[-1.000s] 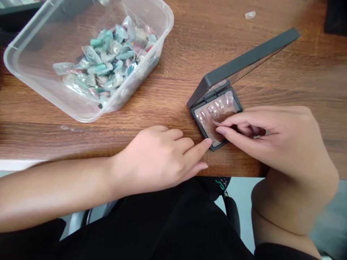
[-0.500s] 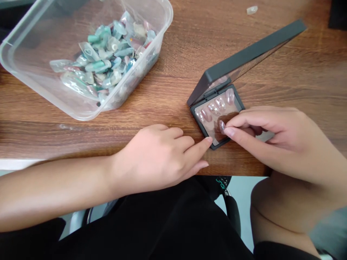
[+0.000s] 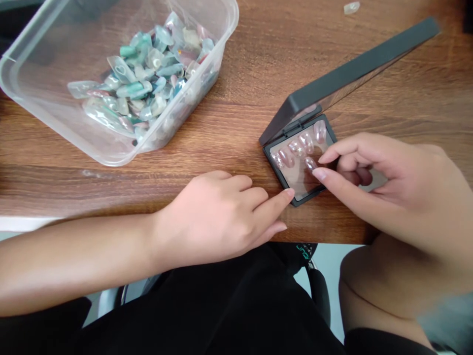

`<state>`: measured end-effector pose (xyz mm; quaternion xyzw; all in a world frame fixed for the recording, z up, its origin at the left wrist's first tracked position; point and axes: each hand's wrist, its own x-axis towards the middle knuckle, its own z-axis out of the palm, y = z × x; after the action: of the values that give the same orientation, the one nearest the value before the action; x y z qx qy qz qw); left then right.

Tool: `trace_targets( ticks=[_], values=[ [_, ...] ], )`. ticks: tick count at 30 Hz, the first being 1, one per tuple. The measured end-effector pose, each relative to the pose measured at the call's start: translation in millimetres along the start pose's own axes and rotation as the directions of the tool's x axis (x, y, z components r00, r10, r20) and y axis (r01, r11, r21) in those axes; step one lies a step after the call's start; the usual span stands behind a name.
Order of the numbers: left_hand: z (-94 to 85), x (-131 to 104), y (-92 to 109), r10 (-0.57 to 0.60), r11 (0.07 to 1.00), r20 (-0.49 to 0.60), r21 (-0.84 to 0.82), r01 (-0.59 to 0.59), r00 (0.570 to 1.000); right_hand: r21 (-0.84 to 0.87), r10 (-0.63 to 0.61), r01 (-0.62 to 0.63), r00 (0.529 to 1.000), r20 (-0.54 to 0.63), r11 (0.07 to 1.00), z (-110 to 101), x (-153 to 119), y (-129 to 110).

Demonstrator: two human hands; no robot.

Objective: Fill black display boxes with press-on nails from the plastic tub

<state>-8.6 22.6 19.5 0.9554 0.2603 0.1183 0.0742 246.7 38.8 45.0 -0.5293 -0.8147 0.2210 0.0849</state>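
Observation:
A small black case (image 3: 298,201) with a raised lid (image 3: 362,64) lies at the table's front edge. On its pale inner pad sits a row of clear press-on nails with white stars. Below that row, a single shiny press-on nail (image 3: 310,164) lies on the pad. My right hand (image 3: 399,172) is over the case, thumb and index finger parted, the thumb tip at the nail's lower end. My left hand (image 3: 221,217) rests palm down on the table, holding nothing. Its index fingertip touches the case's front corner, and the other fingers are loosely bent.
At the upper left stands a clear plastic tub (image 3: 118,158) with a heap of loose press-on nails (image 3: 148,74). One loose nail (image 3: 351,8) lies on the wooden table (image 3: 251,59) at the back. My lap and a chair are below the front edge.
My right thumb and index finger have parted, letting go of the press-on nail, which now lies on the pad. The case has shifted slightly right in view. My left hand stays at its corner.

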Motion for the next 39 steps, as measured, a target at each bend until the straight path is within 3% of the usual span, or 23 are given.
trace_targets(
  ticks=[6,12,20,27,39],
  values=[
    [0.2,0,0,-0.002,1.0,-0.004,0.01,0.002,1.0,-0.085,0.001,-0.003,0.999,-0.032,0.996,4,0,-2],
    [-1.0,-1,-2,0.025,0.998,-0.007,0.049,-0.025,1.0,-0.08,-0.103,0.1,0.994,-0.039,0.992,7,0,-5],
    [0.7,-1,-1,0.025,0.999,-0.022,0.025,-0.024,0.999,-0.111,-0.1,0.091,0.992,-0.074,0.99,13,0,-10],
    [1.5,0,-1,0.011,1.0,-0.021,0.024,-0.011,1.0,-0.098,-0.157,0.153,0.987,-0.036,0.983,15,2,-14],
    [0.0,0,-1,0.037,0.998,-0.001,0.059,-0.037,0.999,-0.151,-0.195,0.172,0.968,-0.157,0.974,26,7,-14]
  ],
)
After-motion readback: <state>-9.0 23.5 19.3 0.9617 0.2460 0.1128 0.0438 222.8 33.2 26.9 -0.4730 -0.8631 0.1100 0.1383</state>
